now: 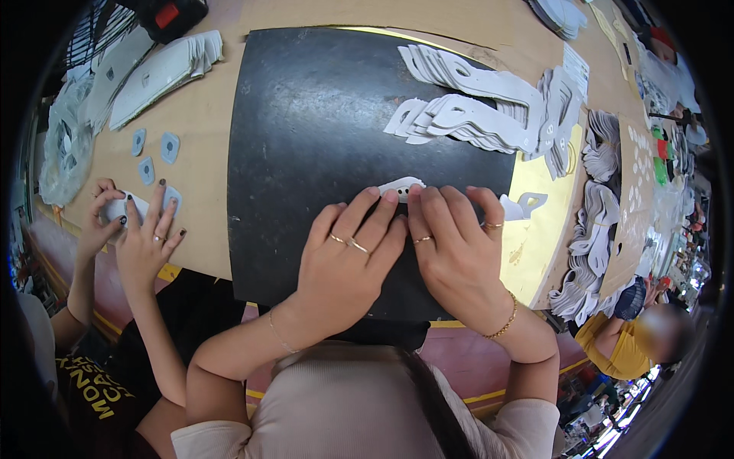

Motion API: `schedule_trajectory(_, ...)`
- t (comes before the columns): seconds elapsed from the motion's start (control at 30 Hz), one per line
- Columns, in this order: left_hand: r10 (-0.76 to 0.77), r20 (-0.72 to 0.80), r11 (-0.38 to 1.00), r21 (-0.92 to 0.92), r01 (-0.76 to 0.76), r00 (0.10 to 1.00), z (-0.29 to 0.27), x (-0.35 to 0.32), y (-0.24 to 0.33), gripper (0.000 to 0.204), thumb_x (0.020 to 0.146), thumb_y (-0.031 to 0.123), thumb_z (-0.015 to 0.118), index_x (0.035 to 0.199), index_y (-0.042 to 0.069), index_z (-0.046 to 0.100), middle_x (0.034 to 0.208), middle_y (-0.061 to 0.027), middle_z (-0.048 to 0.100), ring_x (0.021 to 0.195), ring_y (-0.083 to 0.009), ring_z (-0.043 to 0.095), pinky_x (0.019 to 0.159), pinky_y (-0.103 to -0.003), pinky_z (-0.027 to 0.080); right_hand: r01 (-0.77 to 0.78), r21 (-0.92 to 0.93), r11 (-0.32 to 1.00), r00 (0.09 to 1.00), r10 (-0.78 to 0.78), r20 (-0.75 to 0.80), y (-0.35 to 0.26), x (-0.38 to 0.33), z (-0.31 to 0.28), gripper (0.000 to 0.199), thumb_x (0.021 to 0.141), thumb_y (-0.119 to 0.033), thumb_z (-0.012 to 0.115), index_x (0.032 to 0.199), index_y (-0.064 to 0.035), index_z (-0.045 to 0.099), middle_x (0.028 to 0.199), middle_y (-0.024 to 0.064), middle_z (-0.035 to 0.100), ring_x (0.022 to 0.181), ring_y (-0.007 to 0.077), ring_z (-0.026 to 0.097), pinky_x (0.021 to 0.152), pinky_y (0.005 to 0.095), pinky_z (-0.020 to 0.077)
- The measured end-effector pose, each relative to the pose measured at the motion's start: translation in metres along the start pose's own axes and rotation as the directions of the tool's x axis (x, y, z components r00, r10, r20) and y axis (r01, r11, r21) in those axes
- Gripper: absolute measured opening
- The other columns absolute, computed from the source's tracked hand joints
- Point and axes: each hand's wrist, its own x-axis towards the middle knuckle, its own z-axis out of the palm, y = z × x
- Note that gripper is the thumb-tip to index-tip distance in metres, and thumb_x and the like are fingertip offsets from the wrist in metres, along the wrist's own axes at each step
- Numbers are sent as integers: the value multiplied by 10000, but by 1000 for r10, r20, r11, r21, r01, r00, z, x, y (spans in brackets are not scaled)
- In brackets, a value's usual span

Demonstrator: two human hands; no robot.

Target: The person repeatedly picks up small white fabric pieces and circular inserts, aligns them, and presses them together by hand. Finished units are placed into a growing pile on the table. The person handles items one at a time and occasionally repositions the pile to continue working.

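Observation:
On the black mat (306, 138) lies a small pale grey cut piece (403, 186) with a few dark holes. My left hand (348, 249) presses its fingertips on the left end of this piece, fingers bent and close together. From the other side my right hand (457, 249) pinches and presses the right end. Both hands cover much of the piece, so its full outline is hidden. Just right of my right hand, at the mat's edge, lie loose grey cut pieces (524, 205) on a yellow sheet (527, 256).
Fanned stacks of grey cut pieces (466, 122) lie at the mat's far right; tied bundles (592, 229) stand further right. At left, a co-worker's hands (145, 229) handle a pale piece near small blue-grey patches (169, 147). Stacked panels (164, 73) lie behind.

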Motion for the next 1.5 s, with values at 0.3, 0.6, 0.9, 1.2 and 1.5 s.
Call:
schedule_trajectory(0.3, -252, 32, 949, -188, 254, 967, -21, 27, -28, 317, 846, 142, 785, 1154, 121, 712, 1181, -60, 601, 1105, -274, 548, 914, -434, 388, -200, 433, 879, 977, 211, 23, 15, -10, 1, 544, 754, 88, 667, 1262, -102, 714, 1130, 45, 651, 1028, 221, 616, 935, 397, 361)
schedule_trajectory(0.6, -72, -25, 997, 19, 73, 997, 8, -11, 22, 509, 841, 216, 791, 1302, 45, 658, 1398, -103, 597, 1272, -304, 541, 1007, -472, 386, 38, 375, 926, 999, -47, 15, 49, 2, 2, 401, 824, -77, 693, 1223, -90, 733, 1098, 13, 626, 984, 187, 601, 931, 407, 348)
schedule_trajectory(0.9, -63, -9, 996, 68, 64, 998, 7, -8, 25, 350, 917, 204, 684, 1237, 64, 703, 1377, -143, 618, 1289, -303, 576, 1018, -481, 452, 175, 179, 968, 984, -170, -43, 47, -1, 7, 396, 824, -144, 669, 1205, -55, 733, 1158, 25, 642, 1045, 161, 623, 970, 431, 363)
schedule_trajectory(1.2, -99, 4, 956, -277, 97, 995, -8, 4, -2, 326, 879, 104, 720, 1197, 42, 690, 1262, -128, 655, 1219, -296, 610, 984, -457, 456, 230, 142, 963, 973, -231, -6, 39, 6, 4, 433, 781, -114, 696, 1208, -48, 717, 1173, 36, 648, 1073, 189, 629, 1005, 436, 348)
schedule_trajectory(1.5, -175, 102, 951, -238, 195, 979, -18, 39, -30, 350, 829, 115, 788, 1169, 73, 714, 1171, -55, 605, 1141, -287, 532, 971, -429, 383, -154, 210, 965, 988, 155, 12, -1, -24, 2, 518, 835, -265, 798, 1316, -110, 684, 1273, 8, 633, 1125, 170, 606, 974, 461, 318)
